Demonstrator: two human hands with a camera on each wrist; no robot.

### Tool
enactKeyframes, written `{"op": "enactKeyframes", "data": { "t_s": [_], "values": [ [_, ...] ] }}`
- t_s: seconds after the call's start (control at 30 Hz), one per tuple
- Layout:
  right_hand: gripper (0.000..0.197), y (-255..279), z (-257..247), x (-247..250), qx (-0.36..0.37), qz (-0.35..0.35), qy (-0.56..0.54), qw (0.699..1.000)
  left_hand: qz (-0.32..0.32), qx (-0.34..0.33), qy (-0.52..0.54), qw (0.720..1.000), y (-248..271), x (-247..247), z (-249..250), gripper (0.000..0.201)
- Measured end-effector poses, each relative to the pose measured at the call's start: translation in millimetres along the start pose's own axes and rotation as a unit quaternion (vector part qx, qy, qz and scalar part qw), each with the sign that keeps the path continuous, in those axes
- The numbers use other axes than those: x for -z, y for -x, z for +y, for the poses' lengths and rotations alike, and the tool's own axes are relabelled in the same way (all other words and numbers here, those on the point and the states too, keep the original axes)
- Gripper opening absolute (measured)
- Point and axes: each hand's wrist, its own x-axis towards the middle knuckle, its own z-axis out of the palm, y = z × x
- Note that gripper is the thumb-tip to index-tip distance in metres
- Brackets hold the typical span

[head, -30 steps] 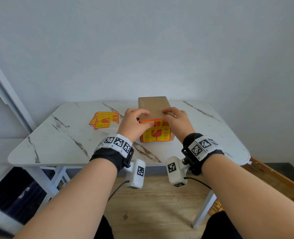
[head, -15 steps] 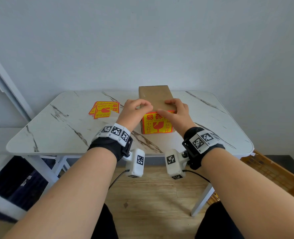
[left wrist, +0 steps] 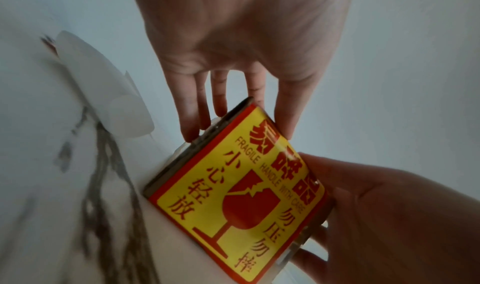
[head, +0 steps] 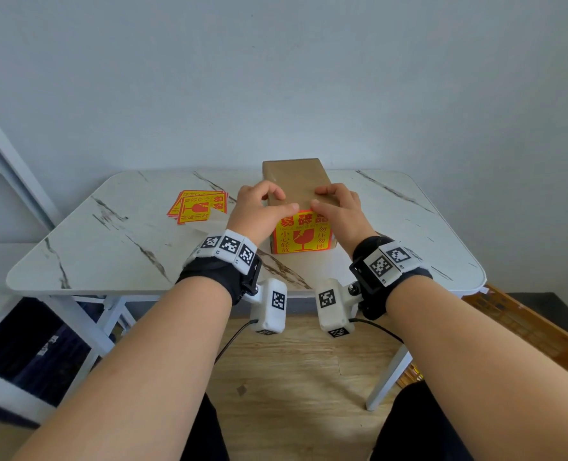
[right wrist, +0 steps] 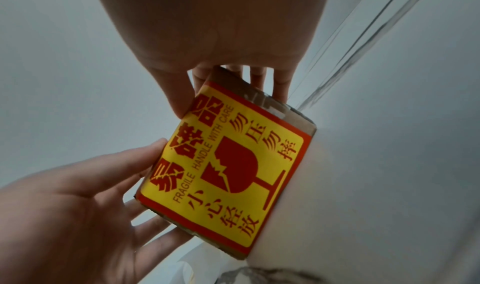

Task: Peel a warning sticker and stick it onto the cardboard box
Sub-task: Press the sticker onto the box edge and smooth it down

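Note:
A brown cardboard box (head: 294, 179) stands on the marble table (head: 116, 247). A yellow-and-red fragile sticker (head: 300, 236) covers its near face and also fills the left wrist view (left wrist: 239, 196) and the right wrist view (right wrist: 228, 169). My left hand (head: 259, 214) grips the box's upper left corner, fingers down the side (left wrist: 192, 114), thumb on the sticker's top edge. My right hand (head: 339, 211) grips the upper right corner the same way (right wrist: 221, 32). Both thumb tips nearly meet above the sticker.
A stack of spare stickers (head: 197, 207) lies at the left rear of the table, with a curled white backing sheet (head: 209, 222) (left wrist: 103, 87) beside my left hand. A white frame (head: 6, 161) stands at the left, a wooden crate (head: 525, 324) on the floor at the right.
Both hands stay on the box. The thumbs have shifted a little along the sticker's top edge toward each other. The box itself has not visibly moved.

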Motion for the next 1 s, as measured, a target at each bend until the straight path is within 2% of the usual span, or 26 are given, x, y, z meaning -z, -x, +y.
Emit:
{"op": "enactKeyframes", "data": {
  "t_s": [0.17,0.23,0.33,0.4,0.53,0.7,0.9,1.0],
  "values": [
    [0.023,3.3,4.4,-0.3,0.012,-0.006,-0.018,1.0,0.009,0.013,0.048,0.999,2.2,1.6,0.3,0.004],
    [0.024,4.9,4.8,-1.7,0.017,-0.011,-0.022,1.0,0.014,0.0,0.044,0.999,2.9,0.2,0.3,0.006],
    [0.025,7.7,3.6,-3.6,0.02,-0.016,-0.019,0.999,0.026,-0.009,-0.012,1.0,4.3,-5.6,-1.0,0.037],
    [0.026,7.3,4.3,-2.8,0.012,-0.019,-0.016,1.0,0.027,-0.011,-0.032,0.999,5.9,-7.7,-1.3,0.043],
    [0.026,8.9,3.7,-1.1,0.0,-0.013,-0.018,1.0,0.018,-0.007,0.008,1.0,3.2,-4.9,-3.1,0.035],
    [0.029,14.3,1.5,-0.6,-0.002,-0.015,-0.021,1.0,-0.018,0.031,0.116,0.993,1.2,4.8,-13.2,0.021],
    [0.033,22.4,-0.2,4.7,0.011,-0.043,-0.007,0.999,-0.091,0.016,0.15,0.984,9.2,12.8,-16.4,0.037],
    [0.034,23.1,0.1,9.9,0.015,-0.059,-0.017,0.998,-0.103,0.013,0.139,0.985,12.4,14.1,-14.1,0.041]
  ]
}}
